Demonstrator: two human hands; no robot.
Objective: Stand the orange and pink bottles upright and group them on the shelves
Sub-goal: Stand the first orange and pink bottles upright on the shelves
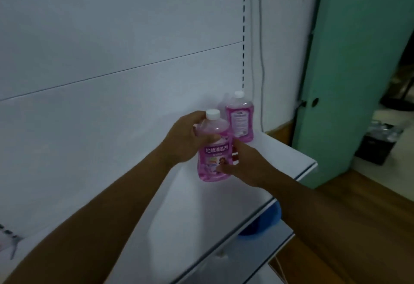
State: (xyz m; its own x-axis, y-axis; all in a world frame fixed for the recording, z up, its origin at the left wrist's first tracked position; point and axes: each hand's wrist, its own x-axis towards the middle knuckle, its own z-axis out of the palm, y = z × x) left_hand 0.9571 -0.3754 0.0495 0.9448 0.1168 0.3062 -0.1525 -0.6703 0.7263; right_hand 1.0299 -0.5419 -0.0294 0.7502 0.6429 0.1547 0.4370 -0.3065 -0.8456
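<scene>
While gripped by both hands point(190, 140), pink-liquid bottle point(214, 149) upright

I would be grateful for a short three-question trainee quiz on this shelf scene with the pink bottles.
1. True or false: the rear pink bottle lies on its side.
2. Which hand holds the front pink bottle near its neck? A) left hand B) right hand
3. Fill in: both bottles have ___ caps.

Key: 1 false, it stands upright on the white shelf; 2 A; 3 white.

Front bottle point(212, 147) before rear bottle point(240, 117)
</scene>
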